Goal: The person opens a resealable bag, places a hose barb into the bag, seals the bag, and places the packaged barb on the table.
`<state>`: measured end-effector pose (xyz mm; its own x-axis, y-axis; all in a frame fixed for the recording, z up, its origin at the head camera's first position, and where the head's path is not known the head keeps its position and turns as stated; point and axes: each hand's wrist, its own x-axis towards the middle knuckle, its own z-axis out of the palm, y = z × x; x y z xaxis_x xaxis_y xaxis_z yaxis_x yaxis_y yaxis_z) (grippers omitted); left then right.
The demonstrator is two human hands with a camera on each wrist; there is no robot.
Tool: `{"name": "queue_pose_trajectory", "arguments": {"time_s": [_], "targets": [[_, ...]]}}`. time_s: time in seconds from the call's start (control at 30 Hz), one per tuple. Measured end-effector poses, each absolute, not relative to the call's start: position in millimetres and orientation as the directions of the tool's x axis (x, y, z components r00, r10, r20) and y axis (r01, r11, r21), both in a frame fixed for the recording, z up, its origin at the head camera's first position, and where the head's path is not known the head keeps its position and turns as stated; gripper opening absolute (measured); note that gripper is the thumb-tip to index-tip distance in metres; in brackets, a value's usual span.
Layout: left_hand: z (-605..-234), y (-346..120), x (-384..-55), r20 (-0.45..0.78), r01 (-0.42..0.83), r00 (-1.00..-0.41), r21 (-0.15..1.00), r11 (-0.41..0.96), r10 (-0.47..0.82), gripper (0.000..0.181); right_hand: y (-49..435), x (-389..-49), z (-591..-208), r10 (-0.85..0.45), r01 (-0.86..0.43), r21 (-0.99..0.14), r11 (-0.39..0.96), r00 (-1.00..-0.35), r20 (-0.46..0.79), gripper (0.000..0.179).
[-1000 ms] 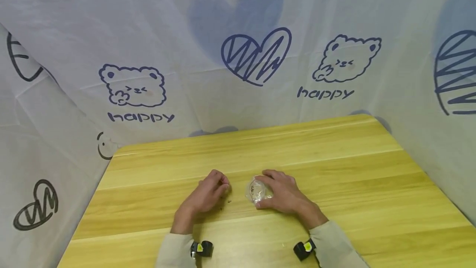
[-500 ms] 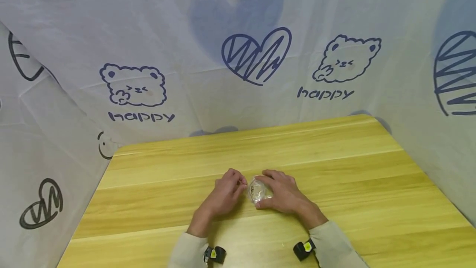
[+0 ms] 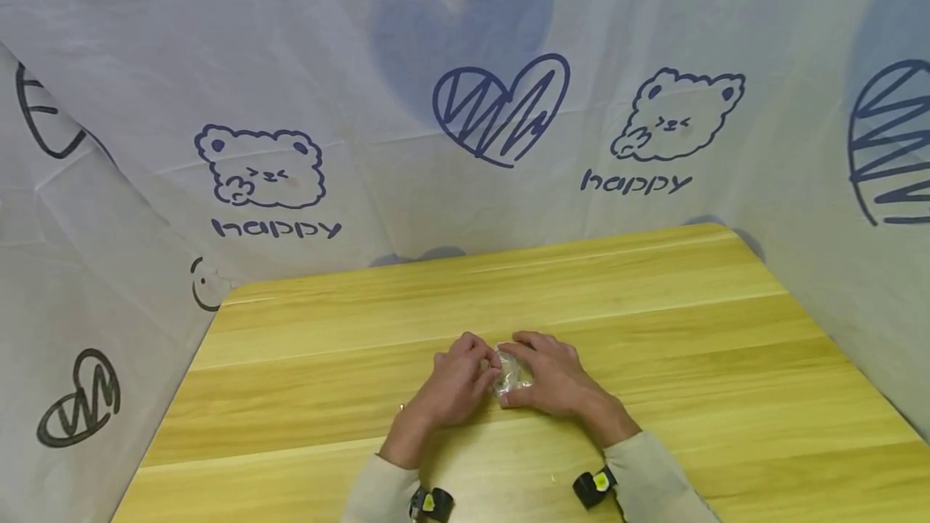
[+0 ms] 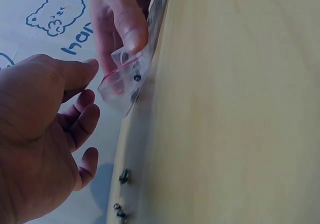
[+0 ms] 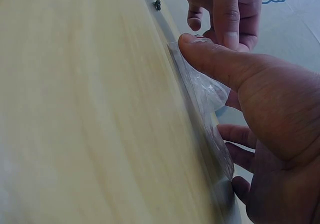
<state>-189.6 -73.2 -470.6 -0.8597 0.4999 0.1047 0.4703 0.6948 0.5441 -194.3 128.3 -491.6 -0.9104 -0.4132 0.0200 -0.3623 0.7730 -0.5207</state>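
On the table, my right hand (image 3: 554,375) holds a small clear zip bag (image 3: 513,378), with thumb and fingers on either side of it. My left hand (image 3: 456,382), fingers curled and thumb close to the index finger, is at the bag's mouth. In the left wrist view, a red zip line crosses the bag (image 4: 116,97), and a small dark screw (image 4: 137,77) shows there. Whether anything sits between the left fingertips is hidden. Below the left hand lie several small dark screws (image 4: 120,213) on the table.
The wooden table (image 3: 639,297) stretches around both hands. Printed white cloth (image 3: 392,200) hangs behind and beside it. Each wrist wears a black band, such as the right one (image 3: 593,488). Another screw (image 5: 157,5) shows in the right wrist view.
My left hand has moved right from the loose screws to the bag's mouth, and its fingers now cover the bag's left part. My right hand has kept its hold on the bag.
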Motion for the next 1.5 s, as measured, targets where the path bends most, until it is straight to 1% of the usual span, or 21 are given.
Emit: {"name": "queue_pose_trajectory", "arguments": {"time_s": [0.23,0.4,0.6,0.77,0.97,1.17,1.27,1.4,1.5], "targets": [[-461,-89,-192,0.088,0.394,-0.898,0.598,0.698,0.431,0.010,128,-195,-490,-0.409,-0.356,-0.516,0.779,-0.912,0.011,0.077],[-456,-109,-198,0.073,0.342,-0.919,0.633,0.695,0.387,0.014,128,-194,-490,-0.414,-0.363,-0.521,0.773,-0.910,0.019,0.076],[-453,-134,-202,0.011,0.282,-0.931,0.654,0.702,0.364,0.014,128,-194,-491,-0.417,-0.366,-0.523,0.770,-0.909,0.022,0.076],[-451,-150,-202,-0.057,0.221,-0.941,0.645,0.731,0.334,0.010,128,-194,-492,-0.415,-0.360,-0.525,0.771,-0.910,0.015,0.076],[-453,-159,-204,-0.092,0.213,-0.935,0.629,0.747,0.343,0.008,129,-194,-492,-0.410,-0.354,-0.530,0.771,-0.912,0.011,0.076],[-456,-164,-204,-0.073,0.250,-0.924,0.626,0.739,0.375,0.009,129,-194,-492,-0.410,-0.353,-0.532,0.769,-0.912,0.012,0.075],[-459,-167,-202,-0.075,0.274,-0.917,0.598,0.753,0.393,0.010,129,-194,-493,-0.409,-0.352,-0.534,0.769,-0.912,0.013,0.076],[-464,-167,-200,-0.117,0.258,-0.917,0.556,0.790,0.382,0.013,128,-194,-493,-0.411,-0.354,-0.529,0.771,-0.912,0.010,0.076],[-465,-165,-199,-0.122,0.266,-0.916,0.531,0.805,0.383,0.012,128,-194,-492,-0.412,-0.355,-0.526,0.773,-0.911,0.009,0.076]]}}
